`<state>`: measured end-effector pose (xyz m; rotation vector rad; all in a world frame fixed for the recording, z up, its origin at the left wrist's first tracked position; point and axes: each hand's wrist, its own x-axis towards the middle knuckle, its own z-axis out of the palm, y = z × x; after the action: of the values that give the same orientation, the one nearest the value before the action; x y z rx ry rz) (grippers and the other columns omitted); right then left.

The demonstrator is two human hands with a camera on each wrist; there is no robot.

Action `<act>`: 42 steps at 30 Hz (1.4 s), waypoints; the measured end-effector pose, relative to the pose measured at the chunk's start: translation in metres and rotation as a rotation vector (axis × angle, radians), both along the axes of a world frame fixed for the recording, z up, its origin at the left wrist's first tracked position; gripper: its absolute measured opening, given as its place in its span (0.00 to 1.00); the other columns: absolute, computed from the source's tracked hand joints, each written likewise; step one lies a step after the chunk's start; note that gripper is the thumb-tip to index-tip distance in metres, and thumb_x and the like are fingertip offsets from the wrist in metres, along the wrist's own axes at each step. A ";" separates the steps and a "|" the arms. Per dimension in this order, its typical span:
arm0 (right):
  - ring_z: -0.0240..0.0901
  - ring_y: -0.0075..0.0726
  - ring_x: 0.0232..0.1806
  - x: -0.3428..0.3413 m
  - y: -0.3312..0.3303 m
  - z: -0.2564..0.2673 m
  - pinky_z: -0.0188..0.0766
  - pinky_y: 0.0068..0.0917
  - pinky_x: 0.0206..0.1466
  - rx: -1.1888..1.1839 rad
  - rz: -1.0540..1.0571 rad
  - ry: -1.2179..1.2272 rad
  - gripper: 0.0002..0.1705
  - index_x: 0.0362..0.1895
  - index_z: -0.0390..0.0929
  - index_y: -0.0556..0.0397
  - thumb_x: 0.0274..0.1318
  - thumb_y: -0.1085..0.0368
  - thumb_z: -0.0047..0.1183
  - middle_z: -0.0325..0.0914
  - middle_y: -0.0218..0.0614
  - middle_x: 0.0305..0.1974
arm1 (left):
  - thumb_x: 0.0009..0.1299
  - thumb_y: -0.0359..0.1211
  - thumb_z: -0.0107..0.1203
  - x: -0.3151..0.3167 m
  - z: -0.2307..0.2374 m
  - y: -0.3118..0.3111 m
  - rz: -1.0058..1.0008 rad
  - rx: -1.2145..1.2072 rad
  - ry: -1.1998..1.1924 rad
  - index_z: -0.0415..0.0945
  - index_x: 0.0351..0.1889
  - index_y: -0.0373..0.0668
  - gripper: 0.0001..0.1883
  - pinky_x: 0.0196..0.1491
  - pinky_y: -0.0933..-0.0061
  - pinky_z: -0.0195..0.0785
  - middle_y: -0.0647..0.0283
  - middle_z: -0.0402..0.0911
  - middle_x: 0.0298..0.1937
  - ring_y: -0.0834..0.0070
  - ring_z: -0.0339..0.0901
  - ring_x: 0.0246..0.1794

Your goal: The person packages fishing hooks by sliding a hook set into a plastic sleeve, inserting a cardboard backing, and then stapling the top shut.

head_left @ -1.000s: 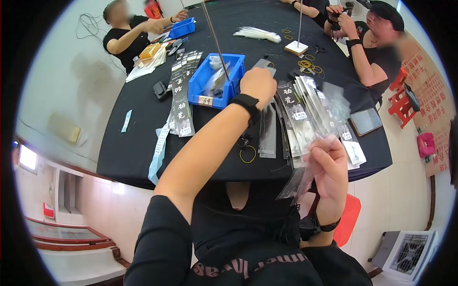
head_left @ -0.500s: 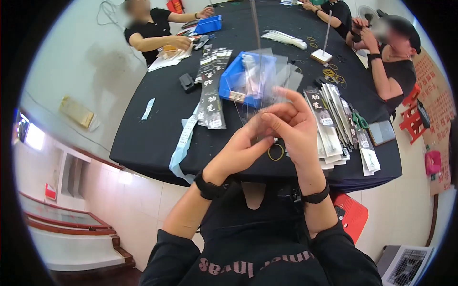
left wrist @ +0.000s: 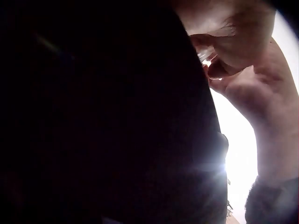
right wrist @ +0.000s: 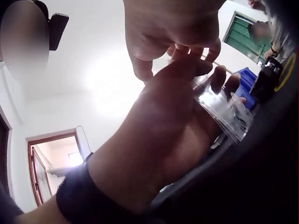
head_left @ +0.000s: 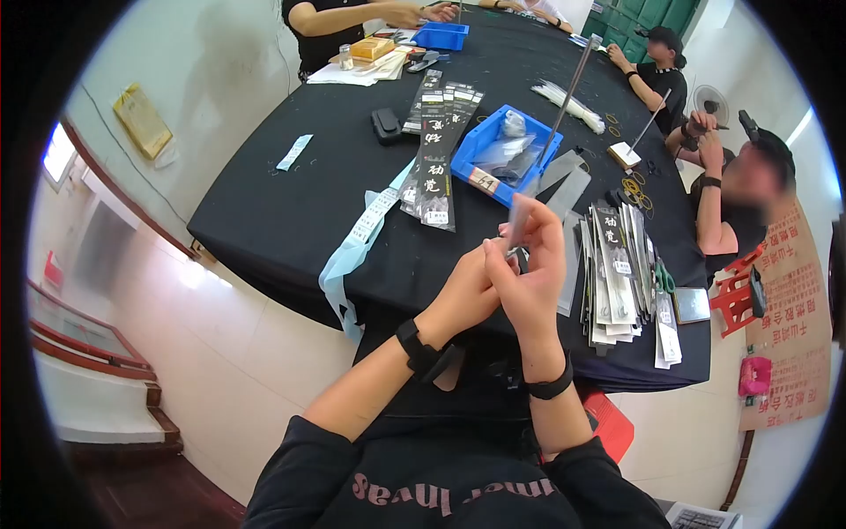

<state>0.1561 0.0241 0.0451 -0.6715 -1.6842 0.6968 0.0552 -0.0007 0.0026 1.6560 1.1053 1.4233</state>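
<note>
Both hands are together in front of my chest. My left hand [head_left: 463, 295] grips clear plastic bags [right wrist: 226, 109], which show below its thumb in the right wrist view. My right hand [head_left: 536, 282] pinches the clear plastic with thumb and fingers bent; a piece sticks up past its fingertips in the head view. In the right wrist view, the right fingers come down from above, right at the left thumb. The left wrist view is mostly dark, with a shiny bit of plastic [left wrist: 204, 59] between the fingers. Ahead of the hands stands a blue bin [head_left: 467, 172] containing clear bags.
Black-headed printed packets [head_left: 608, 229] lie stacked to the right, beside green scissors [head_left: 664, 278] and a phone [head_left: 692, 305]. More black packets [head_left: 435, 167] and a blue label strip [head_left: 374, 216] lie left. A metal rod [head_left: 573, 84] rises by the bin. Other people sit around the table.
My left hand has come back from beside the blue bin to meet my right hand. My right hand has brought its clear bags inward from over the packets. The head view has turned.
</note>
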 end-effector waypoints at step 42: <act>0.71 0.17 0.30 0.030 0.054 -0.013 0.67 0.16 0.35 -0.643 0.264 0.311 0.11 0.42 0.82 0.58 0.55 0.69 0.61 0.80 0.28 0.32 | 0.78 0.34 0.41 -0.007 -0.006 -0.004 0.031 -0.144 -0.660 0.73 0.55 0.34 0.16 0.35 0.87 0.66 0.68 0.80 0.37 0.89 0.74 0.34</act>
<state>0.1864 0.0784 0.0324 -0.7360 -1.2612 1.4857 0.0481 -0.0047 -0.0032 0.9517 0.8213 1.6892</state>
